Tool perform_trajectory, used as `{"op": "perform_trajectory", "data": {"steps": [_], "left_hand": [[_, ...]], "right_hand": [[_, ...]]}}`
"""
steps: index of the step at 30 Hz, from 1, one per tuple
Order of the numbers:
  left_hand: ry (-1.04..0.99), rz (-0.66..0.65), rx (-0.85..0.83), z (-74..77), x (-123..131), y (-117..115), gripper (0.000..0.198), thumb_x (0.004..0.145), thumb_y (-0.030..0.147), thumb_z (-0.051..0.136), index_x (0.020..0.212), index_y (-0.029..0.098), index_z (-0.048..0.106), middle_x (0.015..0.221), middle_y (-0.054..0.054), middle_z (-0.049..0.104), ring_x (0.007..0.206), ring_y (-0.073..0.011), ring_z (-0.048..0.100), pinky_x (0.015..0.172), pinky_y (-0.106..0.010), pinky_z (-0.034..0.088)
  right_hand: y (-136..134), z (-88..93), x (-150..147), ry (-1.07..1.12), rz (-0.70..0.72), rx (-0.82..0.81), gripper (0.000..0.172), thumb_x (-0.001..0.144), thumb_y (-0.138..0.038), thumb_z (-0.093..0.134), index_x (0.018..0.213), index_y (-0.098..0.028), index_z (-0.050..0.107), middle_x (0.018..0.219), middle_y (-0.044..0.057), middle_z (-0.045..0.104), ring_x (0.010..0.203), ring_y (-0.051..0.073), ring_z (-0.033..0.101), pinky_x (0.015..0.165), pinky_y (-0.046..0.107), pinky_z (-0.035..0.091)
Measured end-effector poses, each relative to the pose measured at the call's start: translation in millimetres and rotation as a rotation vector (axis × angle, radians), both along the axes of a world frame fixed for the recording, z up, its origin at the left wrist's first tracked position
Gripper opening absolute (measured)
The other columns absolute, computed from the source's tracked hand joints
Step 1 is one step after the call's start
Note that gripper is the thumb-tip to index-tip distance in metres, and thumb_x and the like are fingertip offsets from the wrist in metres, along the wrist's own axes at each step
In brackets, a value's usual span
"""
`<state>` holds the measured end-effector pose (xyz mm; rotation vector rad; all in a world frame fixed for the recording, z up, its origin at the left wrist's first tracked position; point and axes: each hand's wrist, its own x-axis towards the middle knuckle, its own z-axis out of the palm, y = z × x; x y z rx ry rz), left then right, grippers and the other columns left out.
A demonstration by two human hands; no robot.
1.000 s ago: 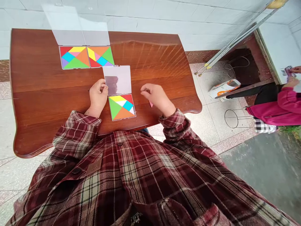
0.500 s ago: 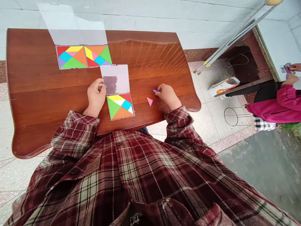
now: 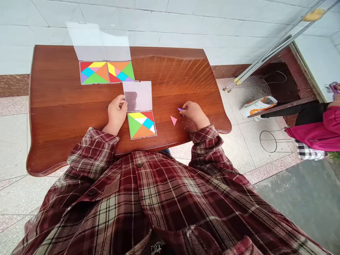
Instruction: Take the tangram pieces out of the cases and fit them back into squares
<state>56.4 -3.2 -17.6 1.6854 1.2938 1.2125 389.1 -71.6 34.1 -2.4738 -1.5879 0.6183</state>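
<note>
My right hand pinches a purple triangle tangram piece just above the table. A pink triangle piece lies beside it, to the left. My left hand is closed at the left edge of a clear lid, fingertips touching it. The lid belongs to the near tangram case, which lies open with yellow, red, blue, green and orange pieces inside. Two white gaps show in that case, one in the middle and one at its right side.
Two filled tangram cases lie side by side farther back, their clear lids raised toward the wall. The wooden table has a curved right edge. Crutches, a white bag and a seated person in a pink jacket are off to the right.
The view has shifted, so the table sits farther right and lower. Both hands keep nearly the same places over the table; the purple piece stays in my right fingers.
</note>
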Motion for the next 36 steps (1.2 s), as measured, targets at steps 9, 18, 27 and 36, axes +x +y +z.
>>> {"op": "perform_trajectory", "data": {"steps": [9, 18, 27, 36], "left_hand": [[0.044, 0.008, 0.003, 4.7, 1, -3, 0.02, 0.077, 0.013, 0.051, 0.093, 0.019, 0.063, 0.074, 0.002, 0.061, 0.066, -0.0093, 0.055, 0.076, -0.026, 0.05], [0.018, 0.028, -0.009, 5.0, 3, -4, 0.02, 0.076, 0.014, 0.052, 0.092, 0.02, 0.063, 0.073, 0.002, 0.061, 0.065, -0.0103, 0.055, 0.07, -0.025, 0.05], [0.012, -0.007, -0.021, 10.8, 4, -7, 0.015, 0.077, 0.015, 0.053, 0.089, 0.02, 0.062, 0.069, 0.003, 0.058, 0.061, -0.0091, 0.053, 0.07, -0.026, 0.051], [0.007, -0.013, -0.026, 7.9, 5, -4, 0.015, 0.079, 0.018, 0.056, 0.092, 0.02, 0.063, 0.073, 0.001, 0.06, 0.069, -0.0115, 0.059, 0.078, -0.03, 0.053]], "right_hand": [[-8, -1.2, -1, 0.12, -0.005, 0.061, 0.021, 0.072, -0.02, 0.067, 0.064, -0.021, 0.047, 0.065, -0.001, 0.054, 0.064, 0.015, 0.047, 0.065, 0.03, 0.036], [-13, 18.2, -27, 0.162, 0.102, 0.228, 0.017, 0.084, -0.026, 0.047, 0.081, -0.018, 0.062, 0.071, 0.003, 0.062, 0.067, 0.017, 0.053, 0.069, 0.031, 0.041], [-16, 39.9, -78, 0.196, 0.245, 0.304, 0.02, 0.087, -0.035, 0.053, 0.079, -0.019, 0.06, 0.075, 0.002, 0.063, 0.069, 0.015, 0.053, 0.069, 0.028, 0.04], [-16, 42.7, -135, 0.221, 0.49, 0.256, 0.016, 0.088, -0.031, 0.052, 0.079, -0.02, 0.059, 0.074, 0.001, 0.06, 0.068, 0.014, 0.048, 0.063, 0.027, 0.033]]}}
